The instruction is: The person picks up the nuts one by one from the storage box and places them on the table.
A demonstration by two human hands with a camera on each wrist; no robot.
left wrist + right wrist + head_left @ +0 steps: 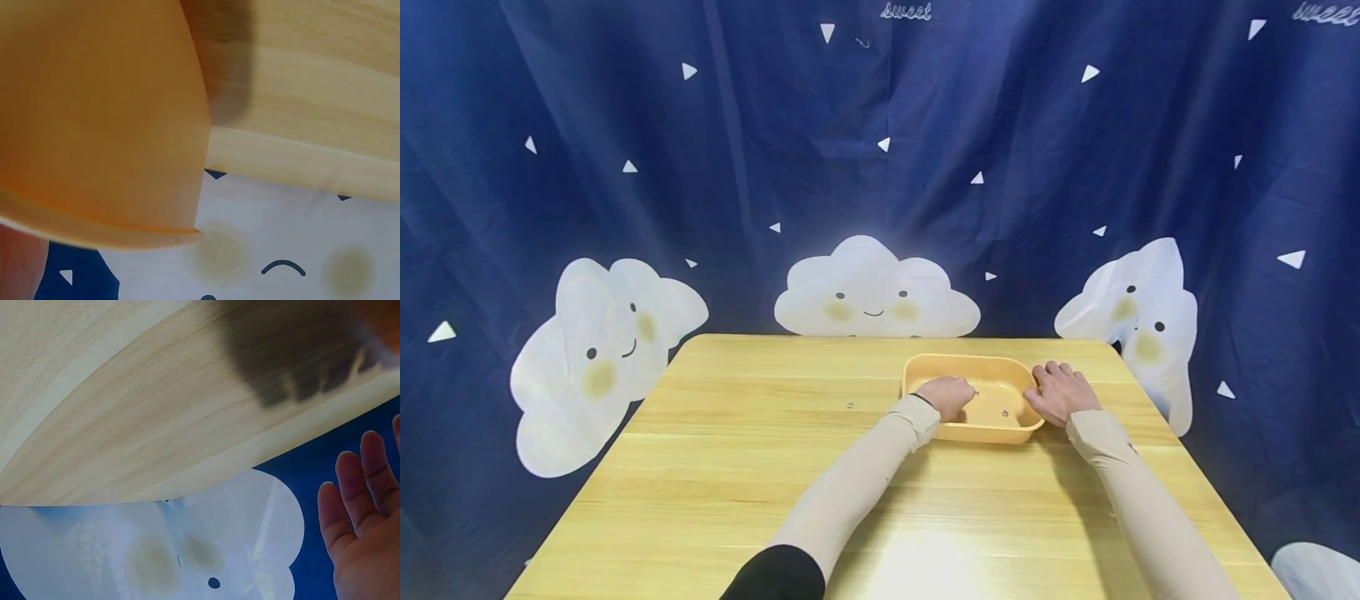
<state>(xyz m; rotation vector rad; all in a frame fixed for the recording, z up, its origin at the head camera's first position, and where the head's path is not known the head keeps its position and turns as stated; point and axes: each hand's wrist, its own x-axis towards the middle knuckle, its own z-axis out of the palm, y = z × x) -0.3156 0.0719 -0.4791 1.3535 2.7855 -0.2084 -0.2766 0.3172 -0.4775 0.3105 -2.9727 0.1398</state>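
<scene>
A yellow-orange plastic tray (981,435) stands on the wooden table, toward its back right. My left hand (949,396) reaches over the near left rim into it, fingers bent and fingertips low inside. A tiny shiny piece (977,392) shows right at those fingertips; I cannot tell whether they pinch it. Another small metal piece (1005,412) lies on the tray's floor. My right hand (1062,393) is at the right end, thumb at the rim, other fingers extended outside. In the right wrist view its fingers (359,494) are nearly straight. The tray's wall (106,125) mostly hides my left hand in the left wrist view.
One small metal piece (850,405) lies on the wooden table (760,467), left of the tray. Behind the table's back edge hangs a dark blue curtain (925,192) printed with white clouds and triangles.
</scene>
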